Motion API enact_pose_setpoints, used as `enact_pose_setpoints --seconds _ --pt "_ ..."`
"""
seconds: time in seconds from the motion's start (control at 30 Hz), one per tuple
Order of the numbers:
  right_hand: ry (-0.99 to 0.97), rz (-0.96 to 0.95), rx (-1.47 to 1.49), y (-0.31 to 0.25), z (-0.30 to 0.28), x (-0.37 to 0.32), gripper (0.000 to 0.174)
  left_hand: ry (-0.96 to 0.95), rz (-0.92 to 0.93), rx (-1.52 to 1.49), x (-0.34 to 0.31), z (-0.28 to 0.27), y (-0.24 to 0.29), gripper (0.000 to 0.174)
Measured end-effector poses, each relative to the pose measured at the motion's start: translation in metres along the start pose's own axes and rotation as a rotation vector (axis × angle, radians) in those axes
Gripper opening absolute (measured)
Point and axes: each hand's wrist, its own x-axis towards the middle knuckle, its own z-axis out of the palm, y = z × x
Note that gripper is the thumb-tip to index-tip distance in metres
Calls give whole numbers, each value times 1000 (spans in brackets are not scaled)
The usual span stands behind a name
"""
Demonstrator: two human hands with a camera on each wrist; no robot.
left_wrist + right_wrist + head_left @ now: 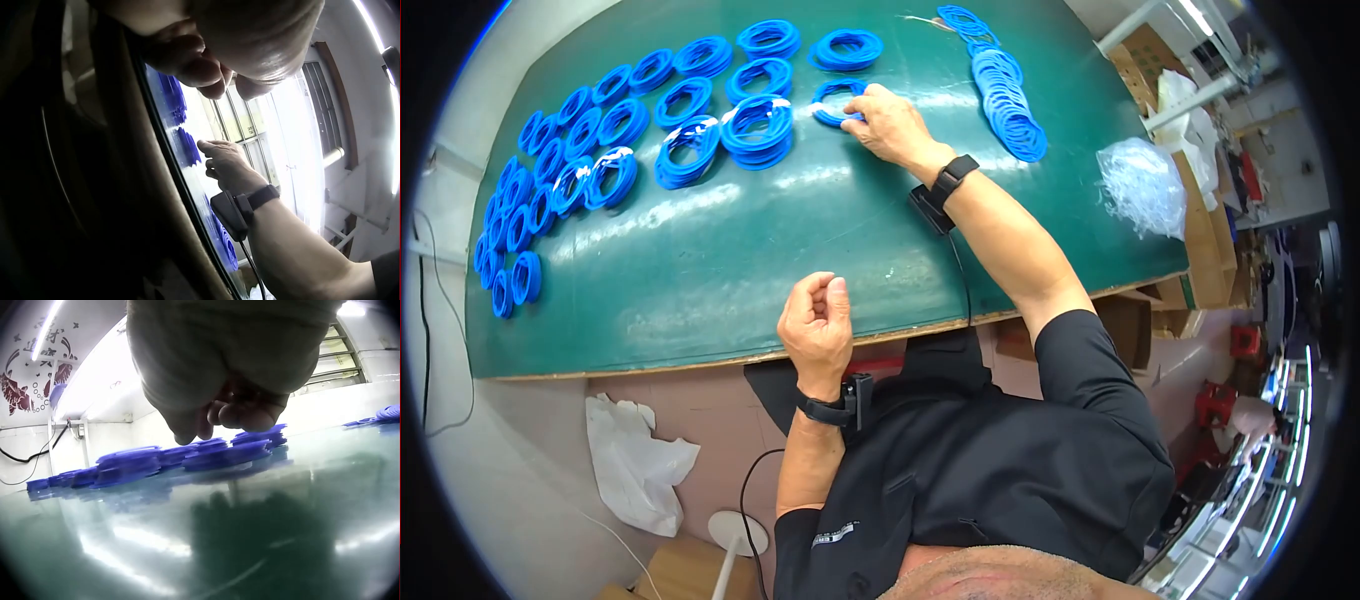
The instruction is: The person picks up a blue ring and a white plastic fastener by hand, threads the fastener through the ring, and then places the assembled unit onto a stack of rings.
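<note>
Over the right edge of a small blue coil (pixel 832 104) is my right hand (pixel 890 125), its fingertips right at the ring in the head view. In the left wrist view, the same hand (pixel 228 164) has its fingers bent beside a coil (pixel 189 147), nothing visible between them. From the right wrist, the fingers (pixel 250 417) hang loosely curled above the level of the coils. My left hand (pixel 815 325) is held near the table's front edge, fingers loosely curled and thumb up, with nothing in it.
Rows of stacked blue coils (pixel 758 130) cover the left and back of the green table (pixel 800 230). An overlapping line of blue rings (pixel 1008 105) lies at the right. Beyond it sits a heap of clear plastic (pixel 1140 185). A cable runs from my right wrist over the front edge.
</note>
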Motion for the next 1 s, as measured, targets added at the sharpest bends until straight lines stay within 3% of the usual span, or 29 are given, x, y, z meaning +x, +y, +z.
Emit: enact_pose_setpoints --seconds 0.13,0.33,0.4,0.47,0.53,0.8,1.0 --pt "66 -2 17 22 -28 -26 28 6 -4 30 0 0 -3 18" --pt "168 64 -163 113 -89 -81 32 6 43 51 -1 1 -10 17" --pt "188 282 -219 141 -102 -95 36 10 56 53 -1 2 -10 17" --pt "182 341 -244 153 -109 -103 37 6 45 64 -1 1 -8 17" --pt "166 447 -289 164 -112 -108 39 3 44 71 -1 2 -8 17" --pt "13 537 -276 147 -114 -89 38 54 59 142 -1 5 -8 17" --pt "30 552 -284 163 -100 -82 35 53 65 171 -1 6 -8 16"
